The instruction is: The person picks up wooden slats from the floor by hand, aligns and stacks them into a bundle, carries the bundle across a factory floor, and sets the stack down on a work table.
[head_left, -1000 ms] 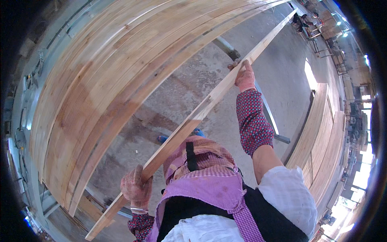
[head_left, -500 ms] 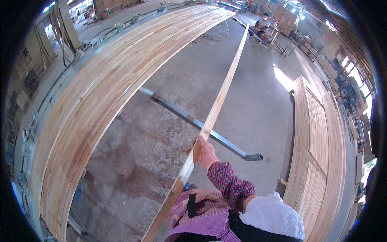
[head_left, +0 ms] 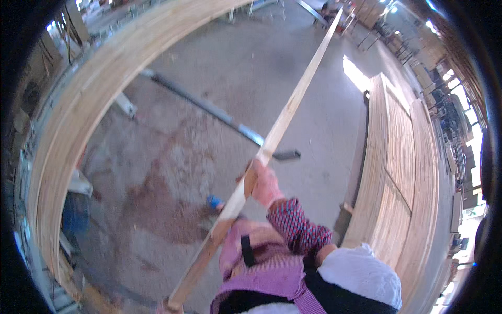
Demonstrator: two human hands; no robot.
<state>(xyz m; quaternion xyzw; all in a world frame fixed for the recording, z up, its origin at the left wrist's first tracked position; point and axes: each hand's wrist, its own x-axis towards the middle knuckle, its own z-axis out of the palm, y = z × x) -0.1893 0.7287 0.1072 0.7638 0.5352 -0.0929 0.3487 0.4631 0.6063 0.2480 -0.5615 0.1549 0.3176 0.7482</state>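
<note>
A long, narrow wooden board [head_left: 293,107] runs slantwise from the lower edge to the far end of the hall. My right hand [head_left: 265,184], in a pinkish work glove, is closed around the board at mid-picture, its fingers partly hidden by the wood. At the board's near end, low in the picture, my left hand [head_left: 168,307] shows only in a small part, with fingers against the end of the wood. Beneath the board, a grey metal bar [head_left: 204,106] crosses the floor.
A long bench of pale wooden boards [head_left: 104,68] curves along the left. Stacked boards [head_left: 376,157] lie at the right. A blue bin-like thing [head_left: 76,212] stands under the left boards. Far off, a person [head_left: 324,11] is partly visible near frames and stands.
My view has shifted, and the board now crosses the metal bar closer to the bar's right end. The board's near end and part of my left hand have come into view.
</note>
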